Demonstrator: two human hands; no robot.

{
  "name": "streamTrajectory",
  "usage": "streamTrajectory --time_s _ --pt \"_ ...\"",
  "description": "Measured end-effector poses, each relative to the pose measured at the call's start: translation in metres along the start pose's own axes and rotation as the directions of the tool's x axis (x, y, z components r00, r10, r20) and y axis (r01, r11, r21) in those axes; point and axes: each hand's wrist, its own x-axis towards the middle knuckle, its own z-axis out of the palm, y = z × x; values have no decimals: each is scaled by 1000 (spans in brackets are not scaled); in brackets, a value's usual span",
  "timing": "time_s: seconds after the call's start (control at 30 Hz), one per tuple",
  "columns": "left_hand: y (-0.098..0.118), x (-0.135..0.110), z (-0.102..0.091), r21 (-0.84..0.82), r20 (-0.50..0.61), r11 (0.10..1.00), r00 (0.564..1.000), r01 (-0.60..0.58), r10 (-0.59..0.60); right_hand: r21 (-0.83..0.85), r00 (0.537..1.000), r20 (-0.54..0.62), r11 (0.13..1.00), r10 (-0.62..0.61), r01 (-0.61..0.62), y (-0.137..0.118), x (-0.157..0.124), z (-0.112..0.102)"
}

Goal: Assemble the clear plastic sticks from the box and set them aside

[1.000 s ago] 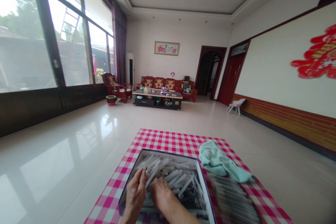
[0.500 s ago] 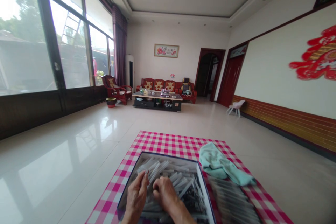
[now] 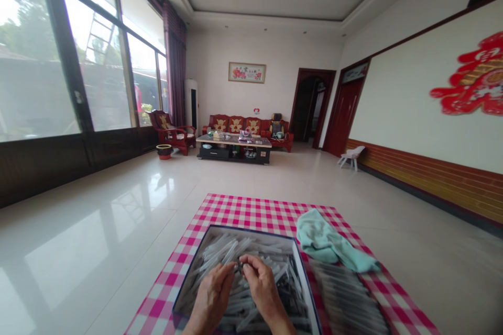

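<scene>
Pinching a small dark piece (image 3: 238,267) between my left hand (image 3: 212,298) and right hand (image 3: 263,285), above a box (image 3: 236,227) of pale plastic sticks (image 3: 220,256).

The fingertips of both hands press together on the piece, too small for me to make out, over the middle of the box, which sits at the near edge of a pink checked cloth (image 3: 251,209). A mint towel (image 3: 326,241) lies along the cloth's right edge, and a bank of grey sticks (image 3: 346,293) fills its near right corner. The main risk, I judge, is a loosened pinch: the piece could drop among the sticks and vanish. A careless wrist could also knock the box's white right wall (image 3: 306,282) and disturb the grey sticks.
</scene>
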Motion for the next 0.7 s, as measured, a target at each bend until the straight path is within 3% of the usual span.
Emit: streamTrajectory --time_s 0.47,0.7 --pt "-4 -3 4 77 55 997 998 -32 27 -111 990 20 984 -138 139 -6 -4 1" --pt "4 -2 -1 108 85 994 996 -19 9 -128 990 27 982 -137 140 -5 -6 2"
